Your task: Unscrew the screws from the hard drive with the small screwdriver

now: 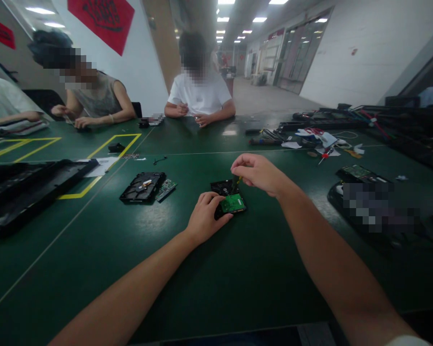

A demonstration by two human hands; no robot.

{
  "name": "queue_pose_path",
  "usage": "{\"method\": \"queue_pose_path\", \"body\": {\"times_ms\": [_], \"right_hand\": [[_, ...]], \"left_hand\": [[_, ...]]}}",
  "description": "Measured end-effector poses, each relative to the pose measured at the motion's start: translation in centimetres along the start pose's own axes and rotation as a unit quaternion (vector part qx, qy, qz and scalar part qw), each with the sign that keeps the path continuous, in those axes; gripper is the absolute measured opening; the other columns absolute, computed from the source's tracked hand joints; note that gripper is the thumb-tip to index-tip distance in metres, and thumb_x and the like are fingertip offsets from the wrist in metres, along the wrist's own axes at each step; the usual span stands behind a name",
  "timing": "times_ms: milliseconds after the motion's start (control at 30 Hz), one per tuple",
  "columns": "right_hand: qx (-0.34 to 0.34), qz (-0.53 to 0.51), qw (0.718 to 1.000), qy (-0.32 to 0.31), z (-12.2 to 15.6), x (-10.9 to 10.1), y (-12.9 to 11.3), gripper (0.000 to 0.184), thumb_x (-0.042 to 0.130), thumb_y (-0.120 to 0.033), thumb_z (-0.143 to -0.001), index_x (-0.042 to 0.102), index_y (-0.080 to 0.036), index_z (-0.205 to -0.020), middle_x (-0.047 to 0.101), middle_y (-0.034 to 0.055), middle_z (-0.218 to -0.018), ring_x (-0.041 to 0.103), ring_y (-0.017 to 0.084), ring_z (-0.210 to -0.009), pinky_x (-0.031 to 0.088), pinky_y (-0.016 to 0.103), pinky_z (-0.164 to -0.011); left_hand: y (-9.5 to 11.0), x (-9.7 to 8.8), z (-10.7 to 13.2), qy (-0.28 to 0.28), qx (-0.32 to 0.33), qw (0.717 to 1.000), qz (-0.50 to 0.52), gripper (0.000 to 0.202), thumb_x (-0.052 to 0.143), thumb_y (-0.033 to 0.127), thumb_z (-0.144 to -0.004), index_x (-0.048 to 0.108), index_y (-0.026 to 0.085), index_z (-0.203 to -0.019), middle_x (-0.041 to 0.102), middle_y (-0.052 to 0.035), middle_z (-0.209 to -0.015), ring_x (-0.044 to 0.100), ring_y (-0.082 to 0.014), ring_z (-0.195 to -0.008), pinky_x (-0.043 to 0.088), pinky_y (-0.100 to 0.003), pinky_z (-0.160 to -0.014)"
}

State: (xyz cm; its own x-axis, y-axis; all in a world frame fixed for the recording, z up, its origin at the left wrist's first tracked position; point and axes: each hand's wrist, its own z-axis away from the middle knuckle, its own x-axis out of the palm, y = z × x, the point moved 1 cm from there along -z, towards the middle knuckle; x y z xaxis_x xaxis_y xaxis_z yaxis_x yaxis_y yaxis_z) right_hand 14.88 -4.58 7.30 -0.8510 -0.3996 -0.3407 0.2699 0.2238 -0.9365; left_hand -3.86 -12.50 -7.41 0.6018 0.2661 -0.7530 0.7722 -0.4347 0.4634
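A black hard drive (pixel 222 187) with a green circuit board (pixel 234 203) lies on the dark green table in front of me. My left hand (pixel 206 216) grips the near left side of the drive, with the thumb along its front edge and the fingers over the board's left part. Above the drive's far right side, my right hand (pixel 258 173) is closed around a small screwdriver (pixel 239 180) with some yellow on it. The screwdriver points down at the drive; most of its handle is hidden by the fingers, and I cannot tell whether its tip touches a screw.
To the left lie a black plastic casing (pixel 143 187) and a loose circuit board (pixel 166 190). A long black housing (pixel 32 192) is farther left. Cables and tools (pixel 270 137) lie at the back right, near a dark bag-like thing (pixel 375 211). Several people sit across the table.
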Motion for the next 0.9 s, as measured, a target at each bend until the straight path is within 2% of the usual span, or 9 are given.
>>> {"method": "queue_pose_path", "body": {"times_ms": [133, 267, 533, 900], "right_hand": [[0.017, 0.013, 1.000, -0.015, -0.06, -0.05, 0.22, 0.004, 0.069, -0.019, -0.090, 0.068, -0.021, -0.087, 0.059, -0.0040, -0.056, 0.049, 0.009, -0.044, 0.036, 0.020, -0.041], [0.005, 0.017, 1.000, -0.025, -0.15, -0.27, 0.51, 0.002, 0.070, -0.021, -0.090, 0.068, -0.021, -0.089, 0.061, -0.0033, -0.057, 0.052, 0.010, -0.046, 0.039, 0.019, -0.041], [0.012, 0.016, 1.000, -0.013, 0.01, -0.27, -0.02, 0.003, 0.069, -0.017, -0.092, 0.069, -0.020, -0.092, 0.061, -0.0035, -0.057, 0.051, 0.009, -0.045, 0.040, 0.019, -0.041], [0.003, 0.010, 1.000, -0.017, -0.19, -0.17, 0.36, 0.003, 0.072, -0.020, -0.092, 0.069, -0.021, -0.090, 0.062, -0.0023, -0.059, 0.053, 0.010, -0.046, 0.041, 0.020, -0.041]], "left_hand": [[0.03, -0.02, -0.06, 0.001, 0.004, 1.000, 0.005, 0.044, 0.080, 0.039, -0.092, 0.066, 0.026, -0.131, 0.062, -0.0100, -0.130, 0.055, -0.0324, -0.127, 0.053, -0.054, -0.109], [0.04, -0.10, -0.08, 0.000, 0.011, 1.000, 0.004, 0.040, 0.080, 0.038, -0.092, 0.067, 0.026, -0.129, 0.063, -0.0097, -0.129, 0.055, -0.0319, -0.126, 0.053, -0.053, -0.108], [-0.02, 0.09, -0.03, 0.007, 0.011, 1.000, -0.004, 0.041, 0.080, 0.039, -0.092, 0.067, 0.027, -0.129, 0.064, -0.0098, -0.129, 0.056, -0.0324, -0.126, 0.053, -0.055, -0.109], [-0.20, 0.27, 0.08, 0.013, -0.002, 1.000, 0.004, 0.045, 0.080, 0.040, -0.091, 0.065, 0.026, -0.131, 0.059, -0.0111, -0.130, 0.056, -0.0322, -0.127, 0.054, -0.053, -0.108]]}}
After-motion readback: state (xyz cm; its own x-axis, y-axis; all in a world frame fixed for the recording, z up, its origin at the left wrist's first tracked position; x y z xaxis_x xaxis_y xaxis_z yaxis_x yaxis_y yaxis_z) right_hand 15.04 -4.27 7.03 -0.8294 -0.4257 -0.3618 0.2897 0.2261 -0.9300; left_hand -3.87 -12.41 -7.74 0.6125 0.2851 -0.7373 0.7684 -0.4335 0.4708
